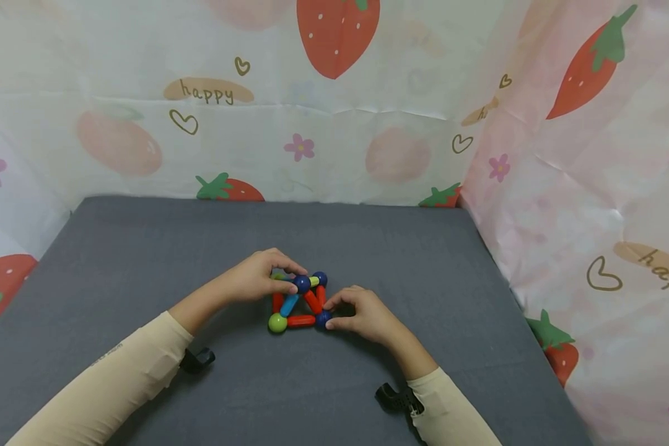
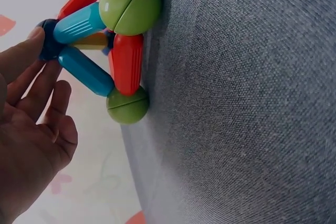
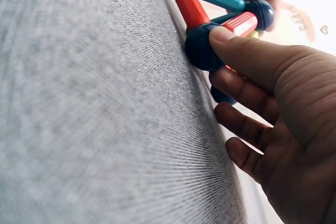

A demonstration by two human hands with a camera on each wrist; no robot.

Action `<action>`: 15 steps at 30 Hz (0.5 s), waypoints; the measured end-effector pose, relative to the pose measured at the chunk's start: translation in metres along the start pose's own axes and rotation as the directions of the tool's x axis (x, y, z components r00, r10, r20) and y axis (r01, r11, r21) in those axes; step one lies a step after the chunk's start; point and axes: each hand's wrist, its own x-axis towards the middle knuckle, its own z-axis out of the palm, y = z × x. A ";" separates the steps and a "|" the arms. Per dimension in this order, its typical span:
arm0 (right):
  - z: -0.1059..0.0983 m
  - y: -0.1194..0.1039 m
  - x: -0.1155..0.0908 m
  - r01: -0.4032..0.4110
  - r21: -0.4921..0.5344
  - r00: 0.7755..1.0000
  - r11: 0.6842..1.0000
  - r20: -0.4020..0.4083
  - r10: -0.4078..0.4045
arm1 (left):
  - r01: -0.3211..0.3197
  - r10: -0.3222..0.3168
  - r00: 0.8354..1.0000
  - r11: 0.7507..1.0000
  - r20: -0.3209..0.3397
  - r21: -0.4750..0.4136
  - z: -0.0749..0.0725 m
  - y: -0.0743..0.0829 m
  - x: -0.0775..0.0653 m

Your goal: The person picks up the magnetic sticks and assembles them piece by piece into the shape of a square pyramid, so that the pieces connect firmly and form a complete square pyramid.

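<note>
A small frame of magnetic rods and balls stands on the grey cloth, in the middle of the head view. My left hand pinches its raised dark blue ball between thumb and fingers. With thumb and forefinger, my right hand pinches the near right dark blue ball. A red rod joins that ball to a green ball. Light blue rods slope from the raised ball to two green balls in the left wrist view. A yellow rod runs toward another dark blue ball behind.
Grey cloth covers the table around the frame. Behind it and at the sides hang pale sheets printed with strawberries. A black wrist strap shows at the right sleeve, another strap at the left.
</note>
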 end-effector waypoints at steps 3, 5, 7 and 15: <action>0.000 -0.001 0.001 -0.003 0.002 1.000 1.000 -0.010 0.003 | -0.012 0.012 1.000 1.000 -0.008 0.007 -0.001 0.000 0.001; 0.000 -0.001 0.001 -0.008 0.002 1.000 1.000 -0.017 0.008 | -0.013 0.013 1.000 1.000 -0.017 0.012 0.000 0.000 0.001; 0.000 -0.002 0.001 -0.014 -0.004 1.000 1.000 -0.022 0.014 | -0.013 0.013 1.000 1.000 -0.026 0.015 0.000 -0.001 0.001; 0.002 -0.004 0.001 -0.025 -0.005 0.999 1.000 -0.043 0.025 | 0.005 -0.003 0.997 1.000 -0.079 0.017 0.003 -0.002 0.001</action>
